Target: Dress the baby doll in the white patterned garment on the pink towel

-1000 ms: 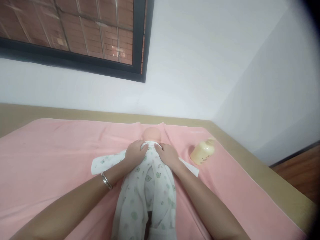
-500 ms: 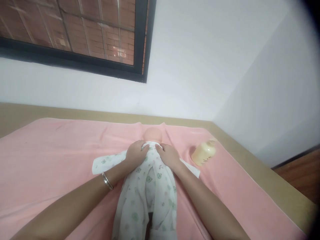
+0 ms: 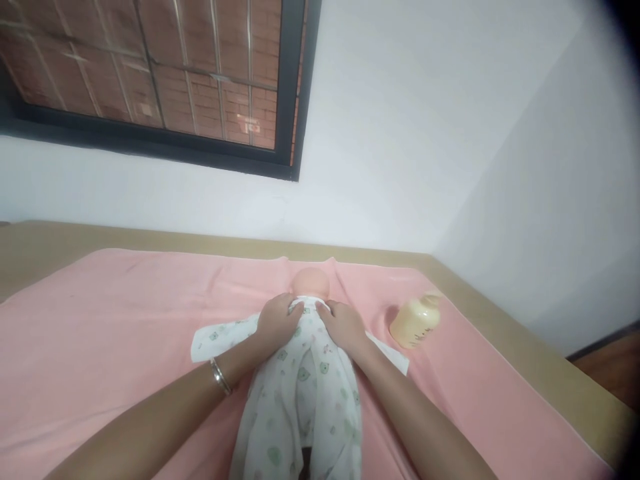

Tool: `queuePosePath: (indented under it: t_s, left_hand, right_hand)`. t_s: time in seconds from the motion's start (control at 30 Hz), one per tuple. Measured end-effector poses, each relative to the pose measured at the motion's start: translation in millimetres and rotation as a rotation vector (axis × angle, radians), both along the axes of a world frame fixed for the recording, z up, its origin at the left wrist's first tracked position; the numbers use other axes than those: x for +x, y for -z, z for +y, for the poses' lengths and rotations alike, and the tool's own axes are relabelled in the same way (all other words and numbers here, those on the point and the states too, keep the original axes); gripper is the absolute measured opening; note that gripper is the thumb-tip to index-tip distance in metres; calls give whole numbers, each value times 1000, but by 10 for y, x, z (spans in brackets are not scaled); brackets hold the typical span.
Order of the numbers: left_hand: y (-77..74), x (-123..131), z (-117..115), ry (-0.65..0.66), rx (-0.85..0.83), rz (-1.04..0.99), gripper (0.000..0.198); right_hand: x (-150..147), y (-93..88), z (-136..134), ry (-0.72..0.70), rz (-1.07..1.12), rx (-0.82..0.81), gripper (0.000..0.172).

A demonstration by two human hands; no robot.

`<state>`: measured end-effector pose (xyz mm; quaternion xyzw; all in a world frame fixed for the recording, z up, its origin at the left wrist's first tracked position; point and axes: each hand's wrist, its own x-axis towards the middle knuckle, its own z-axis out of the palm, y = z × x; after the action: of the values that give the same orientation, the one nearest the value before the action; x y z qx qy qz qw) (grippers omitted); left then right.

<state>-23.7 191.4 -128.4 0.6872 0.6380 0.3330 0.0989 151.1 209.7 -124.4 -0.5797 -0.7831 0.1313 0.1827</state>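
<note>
A baby doll point(image 3: 305, 387) lies stretched out on a pink sheet point(image 3: 125, 320), dressed in white clothing with green prints. Its smooth head point(image 3: 311, 283) points away from me, and no face shows. My left hand point(image 3: 277, 323) curves around the doll's left-side shoulder, thumb on the cloth near the neck. On the other shoulder, my right hand point(image 3: 345, 327) wraps the same way, its thumb close to the neckline. Most of the fingers are partly hidden around the sides. White sleeves point(image 3: 223, 339) spread out flat past both hands.
To the right of the doll, a pale yellow bottle point(image 3: 416, 323) stands on the sheet. Tan surface point(image 3: 500, 327) borders the sheet along the back and right, up against a white wall point(image 3: 380, 133). A dark-framed window point(image 3: 295, 80) is at the upper left.
The view has shifted, so the doll, bottle and window appear slightly lower and farther right. Both hands keep their hold at the doll's shoulders.
</note>
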Motion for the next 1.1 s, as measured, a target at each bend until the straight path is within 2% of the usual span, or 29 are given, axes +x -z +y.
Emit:
queuePosePath:
  t_s: [0.43, 0.83, 1.1]
  left_hand:
    - [-31, 0, -46, -27, -29, -23, 29]
    - [121, -50, -5, -66, 25, -55, 26]
    - [102, -60, -23, -81, -13, -56, 27]
  right_hand:
    - [-40, -20, -30, 8, -10, -7, 60]
    - [-79, 48, -25, 1, 54, 3, 60]
    - [-95, 18, -51, -3, 108, -30, 56]
